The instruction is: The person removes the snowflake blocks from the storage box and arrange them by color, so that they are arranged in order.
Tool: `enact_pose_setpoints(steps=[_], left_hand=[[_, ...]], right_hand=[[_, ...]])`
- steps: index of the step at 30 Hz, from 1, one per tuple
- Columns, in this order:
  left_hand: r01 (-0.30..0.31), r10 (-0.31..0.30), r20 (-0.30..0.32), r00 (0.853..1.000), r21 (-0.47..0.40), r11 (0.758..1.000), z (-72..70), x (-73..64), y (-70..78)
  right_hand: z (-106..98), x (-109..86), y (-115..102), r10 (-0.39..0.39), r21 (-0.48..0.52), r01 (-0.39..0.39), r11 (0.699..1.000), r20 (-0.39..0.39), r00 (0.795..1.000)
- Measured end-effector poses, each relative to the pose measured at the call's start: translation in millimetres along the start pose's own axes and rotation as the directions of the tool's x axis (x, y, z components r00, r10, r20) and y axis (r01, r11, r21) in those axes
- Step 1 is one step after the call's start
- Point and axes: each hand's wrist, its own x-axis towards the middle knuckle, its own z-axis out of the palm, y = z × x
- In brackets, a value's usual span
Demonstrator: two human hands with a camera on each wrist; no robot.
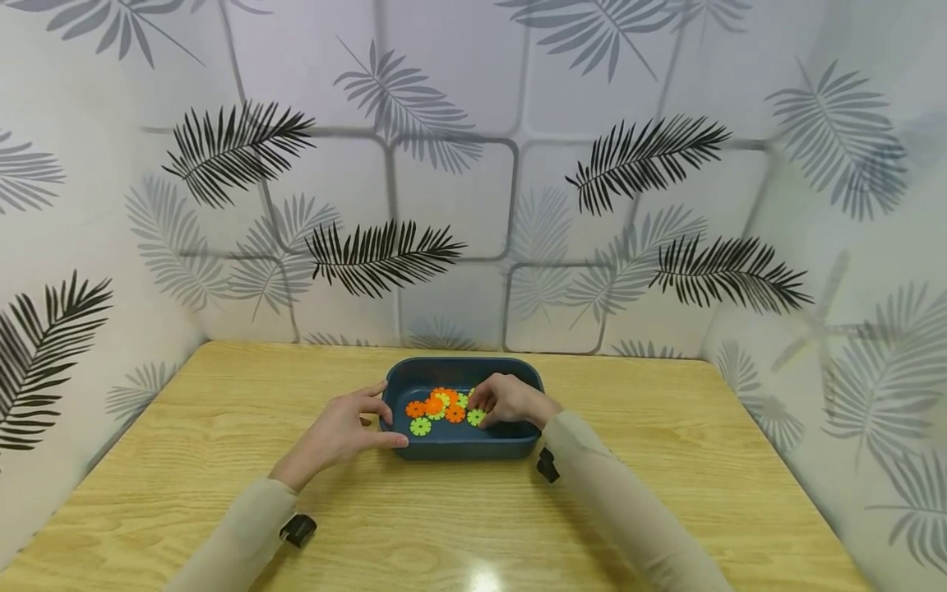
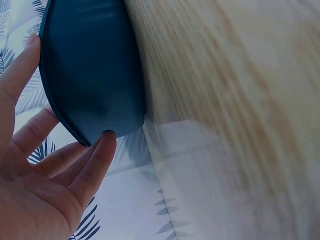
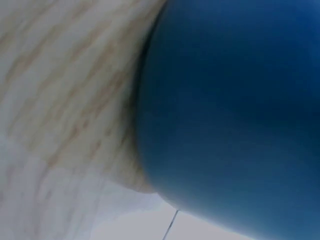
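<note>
A dark blue plastic bin (image 1: 464, 450) sits on the table with several orange and yellow-green notched discs (image 1: 420, 427) inside. My left hand (image 1: 346, 427) holds the bin's left end, the thumb along its front side and the fingers at the rim. In the left wrist view the left hand (image 2: 55, 175) has its fingertips spread around the bin's end (image 2: 95, 70). My right hand (image 1: 510, 400) reaches into the bin's right half, fingers bent down around a yellow-green disc (image 1: 477, 418); whether they grip it is unclear. Only the bin's outer wall (image 3: 230, 120) fills the right wrist view, hiding that hand.
The light wooden table (image 1: 222, 411) extends on both sides of the bin and in front of it. Behind it and at both sides stand pale walls (image 1: 459, 197) with a leaf pattern. Each forearm wears a small black device (image 1: 298, 530) near the wrist.
</note>
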Motion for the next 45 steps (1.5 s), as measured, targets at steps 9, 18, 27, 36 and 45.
enact_pose_setpoints(steps=[9,18,27,36,45], left_hand=[[0.005,-0.005,0.010,1.000,-0.038,0.999,1.5,1.9,1.6],[-0.021,0.021,0.016,1.000,-0.051,0.998,1.3,4.4,3.4],[0.037,-0.044,-0.045,0.998,-0.160,0.986,3.5,8.4,0.5],[0.205,-0.219,0.052,0.974,-0.608,0.767,5.1,15.0,0.4],[0.279,-0.256,0.147,0.955,-0.734,0.620,5.0,19.2,-12.4]], right_hand=[[-5,-1.2,0,-0.070,-0.128,0.072,0.989,0.026,0.997],[-8,-1.3,0,-0.085,-0.152,0.085,0.985,0.005,0.996],[-7,-3.1,3,-0.109,-0.095,0.106,0.990,-0.035,0.993],[-12,-6.7,5,-0.164,-0.013,0.164,0.986,-0.151,0.975],[-29,-19.4,14,-0.187,0.048,0.207,0.977,-0.265,0.946]])
